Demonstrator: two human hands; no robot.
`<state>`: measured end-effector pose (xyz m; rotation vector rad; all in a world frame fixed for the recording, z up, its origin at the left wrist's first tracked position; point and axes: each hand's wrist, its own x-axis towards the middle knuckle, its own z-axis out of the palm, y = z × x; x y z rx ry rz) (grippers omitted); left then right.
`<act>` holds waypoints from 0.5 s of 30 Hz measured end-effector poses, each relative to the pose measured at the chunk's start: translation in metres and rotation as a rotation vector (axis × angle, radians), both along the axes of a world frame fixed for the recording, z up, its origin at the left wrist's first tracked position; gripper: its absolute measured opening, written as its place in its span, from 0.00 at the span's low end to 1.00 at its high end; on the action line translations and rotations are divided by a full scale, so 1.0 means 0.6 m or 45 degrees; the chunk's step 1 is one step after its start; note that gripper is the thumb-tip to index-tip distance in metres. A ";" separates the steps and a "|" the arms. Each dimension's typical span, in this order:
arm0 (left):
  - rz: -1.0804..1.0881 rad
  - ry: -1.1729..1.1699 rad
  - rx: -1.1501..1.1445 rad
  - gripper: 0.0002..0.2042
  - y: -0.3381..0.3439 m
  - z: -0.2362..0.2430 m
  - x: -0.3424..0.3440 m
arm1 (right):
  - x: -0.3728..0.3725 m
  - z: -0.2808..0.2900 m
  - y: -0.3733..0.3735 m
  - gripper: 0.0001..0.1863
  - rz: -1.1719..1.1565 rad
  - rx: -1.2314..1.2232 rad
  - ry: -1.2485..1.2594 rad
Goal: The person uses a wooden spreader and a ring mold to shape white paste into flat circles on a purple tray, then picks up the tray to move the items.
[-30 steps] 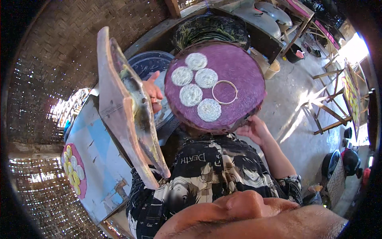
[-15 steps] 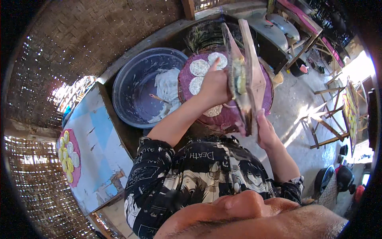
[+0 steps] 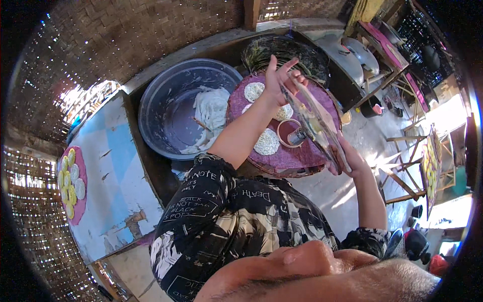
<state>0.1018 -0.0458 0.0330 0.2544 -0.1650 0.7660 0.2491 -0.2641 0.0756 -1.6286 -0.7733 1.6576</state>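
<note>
Both my hands are on a wooden press of two long boards, tilted over a round tray. My left hand is at its far end, thumb and index finger stretched out, other fingers curled over the board tips. Closed round the near end is my right hand, partly hidden by the boards. Pale residue shows along their inner faces. On the tray's purple cloth lie several round white noodle-like discs. A tan ring lies beside them, with something clear and shiny inside it.
To the left stands a large blue-grey tub with white dough and a thin stick in it. A peeling blue-white table bears yellow and white discs. Wooden racks stand at right, pan lids behind.
My left hand has slid from the press's middle to its far end, fingers opening out. The press has tilted and moved nearer, uncovering the ring. The view has shifted slightly.
</note>
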 end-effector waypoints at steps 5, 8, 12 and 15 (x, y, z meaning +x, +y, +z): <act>0.158 0.129 -0.019 0.27 -0.001 -0.036 -0.002 | 0.001 0.018 0.014 0.31 0.118 -0.037 -0.275; 0.158 0.080 -0.037 0.26 -0.001 -0.052 -0.011 | 0.001 0.015 0.019 0.30 0.168 -0.075 -0.371; 0.219 0.144 -0.067 0.26 -0.003 -0.055 -0.029 | -0.004 -0.009 0.023 0.30 0.191 -0.047 -0.365; 0.246 0.135 -0.022 0.26 0.017 -0.044 -0.050 | -0.028 -0.013 0.041 0.32 0.173 -0.029 -0.546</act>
